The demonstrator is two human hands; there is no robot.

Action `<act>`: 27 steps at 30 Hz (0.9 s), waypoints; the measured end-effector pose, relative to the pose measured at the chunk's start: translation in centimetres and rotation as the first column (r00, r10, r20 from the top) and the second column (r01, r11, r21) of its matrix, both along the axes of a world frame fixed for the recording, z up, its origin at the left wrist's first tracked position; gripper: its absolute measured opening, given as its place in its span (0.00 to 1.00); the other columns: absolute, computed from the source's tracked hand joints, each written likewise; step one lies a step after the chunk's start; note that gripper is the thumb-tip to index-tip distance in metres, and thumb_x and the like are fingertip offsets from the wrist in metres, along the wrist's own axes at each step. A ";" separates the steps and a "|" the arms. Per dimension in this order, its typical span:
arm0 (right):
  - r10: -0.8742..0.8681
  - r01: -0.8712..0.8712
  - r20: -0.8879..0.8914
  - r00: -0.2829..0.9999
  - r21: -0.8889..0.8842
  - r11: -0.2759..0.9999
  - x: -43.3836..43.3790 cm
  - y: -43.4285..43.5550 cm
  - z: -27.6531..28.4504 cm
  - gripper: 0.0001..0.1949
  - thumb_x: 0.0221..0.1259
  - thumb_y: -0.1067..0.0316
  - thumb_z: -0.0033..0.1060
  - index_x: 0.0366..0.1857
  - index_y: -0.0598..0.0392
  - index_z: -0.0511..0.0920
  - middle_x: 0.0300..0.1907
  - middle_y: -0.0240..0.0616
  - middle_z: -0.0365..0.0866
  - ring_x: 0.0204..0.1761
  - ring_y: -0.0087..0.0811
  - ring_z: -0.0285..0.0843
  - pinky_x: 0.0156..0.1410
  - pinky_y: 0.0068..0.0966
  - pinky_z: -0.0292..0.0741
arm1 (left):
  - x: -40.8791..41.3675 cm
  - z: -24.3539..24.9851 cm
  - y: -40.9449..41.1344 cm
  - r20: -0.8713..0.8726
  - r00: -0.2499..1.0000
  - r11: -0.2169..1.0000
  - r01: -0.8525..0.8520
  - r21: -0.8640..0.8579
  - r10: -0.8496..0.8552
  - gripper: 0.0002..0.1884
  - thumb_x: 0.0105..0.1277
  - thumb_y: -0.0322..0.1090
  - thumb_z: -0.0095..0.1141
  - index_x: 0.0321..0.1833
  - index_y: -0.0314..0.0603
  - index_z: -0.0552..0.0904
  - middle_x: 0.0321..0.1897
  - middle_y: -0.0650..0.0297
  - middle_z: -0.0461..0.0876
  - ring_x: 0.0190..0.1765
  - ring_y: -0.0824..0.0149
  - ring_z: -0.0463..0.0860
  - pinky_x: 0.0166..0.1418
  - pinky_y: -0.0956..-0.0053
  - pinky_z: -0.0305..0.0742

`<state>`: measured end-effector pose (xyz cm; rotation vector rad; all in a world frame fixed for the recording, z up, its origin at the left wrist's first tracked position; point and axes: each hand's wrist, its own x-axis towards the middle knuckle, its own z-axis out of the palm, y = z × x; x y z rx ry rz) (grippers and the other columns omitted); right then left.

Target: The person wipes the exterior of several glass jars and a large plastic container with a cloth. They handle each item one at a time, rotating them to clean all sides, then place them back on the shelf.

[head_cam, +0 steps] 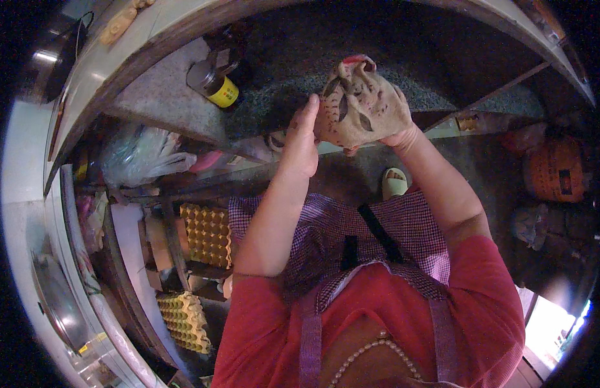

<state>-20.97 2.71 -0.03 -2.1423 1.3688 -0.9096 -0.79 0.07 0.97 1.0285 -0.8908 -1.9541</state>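
A crumpled beige cloth (377, 104) with dark marks, dark gaps and a red patch at its top is held up between my two hands, in front of a dark shelf recess. My left hand (304, 133) grips its left side, thumb pointing up along the edge. My right hand (401, 133) holds the lower right side, its palm and most fingers hidden behind the cloth. Left of the cloth, a jar with a yellow label (222, 92) stands on the speckled stone shelf (159, 80).
Clear plastic bags (140, 155) lie on a lower shelf at left. Egg trays (206, 235) stand below them, with more stacked trays (183, 322) underneath. The pale counter edge (169, 31) curves above. An orange container (556, 169) is at right. A light slipper (394, 183) shows on the floor.
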 end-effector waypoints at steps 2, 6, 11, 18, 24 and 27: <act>-0.092 0.009 -0.335 0.938 -0.238 0.971 0.1 0.1 -0.3 0.34 0.51 0.38 0.54 0.63 0.40 0.70 0.68 0.40 0.68 0.69 0.44 0.62 0.69 0.37 0.65 | -0.2 0.1 0.1 0.006 1.000 0.993 0.017 -0.115 -0.016 0.48 0.56 0.65 0.62 0.70 0.41 0.58 0.71 0.59 0.58 0.70 0.60 0.59 0.71 0.59 0.54; -0.199 -0.650 0.976 0.088 0.208 0.731 1.2 0.2 1.0 0.26 0.60 0.54 0.55 0.62 0.49 0.70 0.57 0.43 0.78 0.55 0.39 0.78 0.62 0.34 0.75 | -1.2 -0.3 1.0 0.013 0.988 0.962 -0.149 -0.228 0.157 0.59 0.57 0.57 0.67 0.77 0.39 0.39 0.73 0.53 0.54 0.75 0.59 0.53 0.77 0.61 0.49; -0.197 -0.786 0.955 -0.222 -0.055 0.616 0.6 0.2 0.5 0.30 0.63 0.57 0.49 0.69 0.57 0.62 0.64 0.45 0.71 0.63 0.42 0.72 0.71 0.38 0.65 | -1.6 -0.9 1.2 -0.319 0.933 0.986 0.158 -0.051 -0.166 0.42 0.61 0.48 0.67 0.73 0.46 0.57 0.67 0.61 0.66 0.69 0.61 0.66 0.70 0.62 0.64; -0.239 0.071 0.610 0.755 0.286 0.956 2.1 0.9 3.7 0.38 0.56 0.60 0.71 0.70 0.53 0.61 0.64 0.44 0.70 0.61 0.38 0.72 0.68 0.31 0.67 | -1.8 -0.1 1.4 -0.249 0.967 0.998 0.059 0.035 -0.049 0.26 0.66 0.38 0.61 0.66 0.42 0.69 0.59 0.62 0.76 0.61 0.63 0.76 0.64 0.64 0.72; -0.375 -0.359 0.868 0.325 0.480 0.800 0.6 0.8 2.4 0.33 0.61 0.50 0.64 0.68 0.50 0.64 0.64 0.39 0.72 0.65 0.36 0.70 0.70 0.34 0.66 | -1.2 1.2 1.7 -0.445 0.891 0.996 0.091 -0.019 -0.090 0.31 0.71 0.52 0.50 0.71 0.45 0.63 0.68 0.59 0.68 0.69 0.59 0.69 0.70 0.58 0.66; -0.285 -0.594 0.930 0.234 0.369 0.715 1.6 2.9 0.9 0.32 0.63 0.42 0.59 0.67 0.47 0.67 0.61 0.35 0.75 0.64 0.32 0.71 0.70 0.35 0.66 | -1.9 2.8 2.4 -0.321 0.928 0.980 0.163 -0.111 -0.191 0.36 0.71 0.63 0.37 0.73 0.45 0.59 0.72 0.60 0.62 0.73 0.59 0.63 0.74 0.57 0.60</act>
